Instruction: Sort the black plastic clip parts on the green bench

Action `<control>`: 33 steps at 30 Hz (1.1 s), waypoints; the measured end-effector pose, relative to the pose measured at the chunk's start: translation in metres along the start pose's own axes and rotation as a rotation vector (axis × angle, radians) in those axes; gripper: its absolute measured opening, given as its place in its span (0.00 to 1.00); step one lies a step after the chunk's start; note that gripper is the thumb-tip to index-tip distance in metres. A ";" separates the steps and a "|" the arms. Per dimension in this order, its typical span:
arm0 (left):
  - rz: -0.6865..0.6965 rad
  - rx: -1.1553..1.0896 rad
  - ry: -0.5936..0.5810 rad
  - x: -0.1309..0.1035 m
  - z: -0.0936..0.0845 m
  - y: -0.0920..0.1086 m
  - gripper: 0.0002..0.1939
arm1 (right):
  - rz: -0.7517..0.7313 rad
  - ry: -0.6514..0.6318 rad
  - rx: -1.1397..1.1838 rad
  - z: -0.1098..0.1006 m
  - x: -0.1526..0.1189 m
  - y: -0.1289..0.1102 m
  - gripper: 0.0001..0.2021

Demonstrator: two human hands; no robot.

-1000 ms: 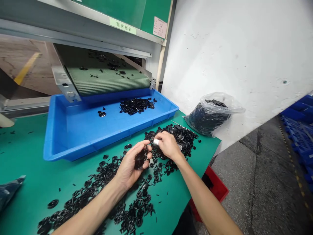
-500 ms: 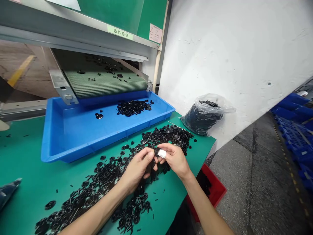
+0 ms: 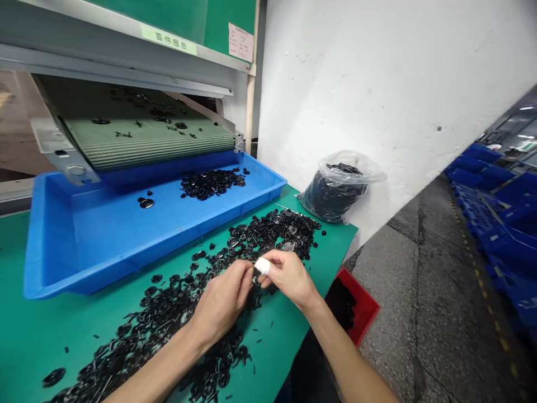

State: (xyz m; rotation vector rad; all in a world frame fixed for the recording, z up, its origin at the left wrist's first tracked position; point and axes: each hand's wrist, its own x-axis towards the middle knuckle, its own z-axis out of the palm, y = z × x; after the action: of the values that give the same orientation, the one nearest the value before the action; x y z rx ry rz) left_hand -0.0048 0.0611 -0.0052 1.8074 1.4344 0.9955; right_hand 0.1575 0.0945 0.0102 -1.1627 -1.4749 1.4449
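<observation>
My left hand (image 3: 226, 296) is closed in a pinch above the pile of small black parts (image 3: 168, 313) on the green table (image 3: 289, 330). Close against it, my right hand (image 3: 289, 277) is pinched too, with white tape (image 3: 262, 266) round a finger. Something small and dark shows between the fingertips of both hands, mostly hidden by them. Black discs and short sticks lie under and around both hands.
Behind the pile, a blue tray (image 3: 126, 246) holds black parts under the end of a green conveyor belt (image 3: 146, 134). A clear bag of black parts (image 3: 331, 193) leans by the white wall. A red bin (image 3: 367, 313) stands low at the right.
The view has shifted, so the tray and bag appear further left. My left fingers have folded in and cover more of the dark piece, which showed more plainly before.
</observation>
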 end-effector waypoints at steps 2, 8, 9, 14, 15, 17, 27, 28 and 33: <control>0.026 0.052 -0.023 -0.001 0.000 -0.001 0.06 | -0.021 -0.002 0.005 0.000 -0.001 0.003 0.08; 0.150 0.250 -0.081 -0.002 0.004 -0.006 0.07 | 0.019 -0.051 0.165 -0.004 0.001 0.010 0.13; 0.174 0.271 -0.075 -0.002 0.004 -0.007 0.07 | 0.021 -0.068 0.202 -0.005 0.002 0.012 0.14; 0.109 0.197 -0.036 -0.001 0.002 -0.009 0.07 | 0.011 -0.135 0.240 -0.002 0.010 0.025 0.12; 0.072 0.174 -0.028 0.000 0.001 -0.008 0.07 | 0.009 -0.149 0.240 -0.001 0.011 0.027 0.11; 0.011 0.149 -0.009 0.001 -0.002 -0.006 0.06 | 0.013 -0.191 0.252 -0.002 0.013 0.028 0.10; -0.253 -0.100 0.113 0.011 -0.011 0.008 0.12 | -0.421 -0.065 -0.581 -0.020 0.014 0.013 0.13; -0.278 -0.136 0.106 0.012 -0.012 0.011 0.14 | -0.453 -0.087 -0.608 -0.023 0.012 0.013 0.13; -0.402 -0.317 0.080 0.016 -0.018 0.026 0.21 | -0.505 -0.010 -0.674 -0.035 0.004 0.014 0.15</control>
State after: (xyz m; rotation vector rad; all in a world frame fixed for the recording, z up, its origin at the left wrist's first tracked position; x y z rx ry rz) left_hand -0.0051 0.0708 0.0293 1.2060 1.5117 1.0214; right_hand 0.1911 0.1088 -0.0016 -1.0299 -2.1553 0.6197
